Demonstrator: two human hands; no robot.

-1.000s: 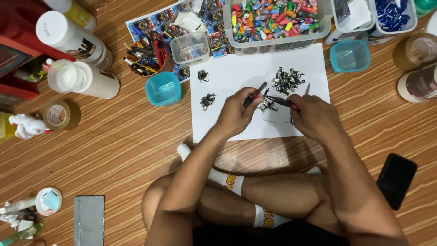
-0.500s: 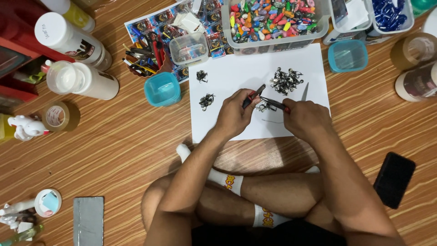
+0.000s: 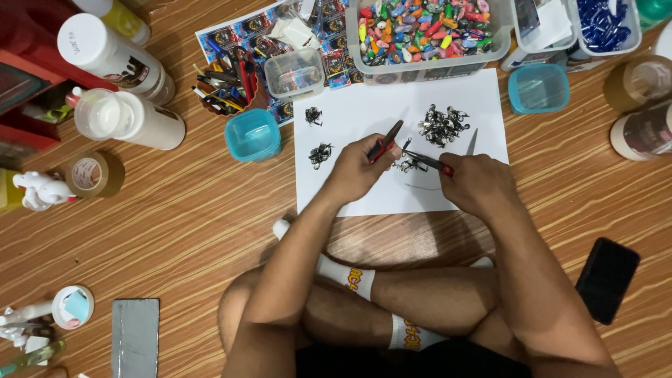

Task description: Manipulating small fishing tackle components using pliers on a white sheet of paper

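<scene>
A striped wood-grain floor (image 3: 175, 210) carries a flat white paper sheet (image 3: 371, 112). Above it stands a clear plastic bin (image 3: 427, 35) heaped with glossy coloured beads. On the sheet, the left hand (image 3: 357, 168) has its fingers curled tight round red-handled pliers (image 3: 386, 141), and the right hand (image 3: 479, 183) pinches a second slim pair of pliers (image 3: 427, 162); both tips meet over a small dark metal piece, too tiny to make out. A tangled pile of metal clasps (image 3: 442, 124) lies just beside.
</scene>
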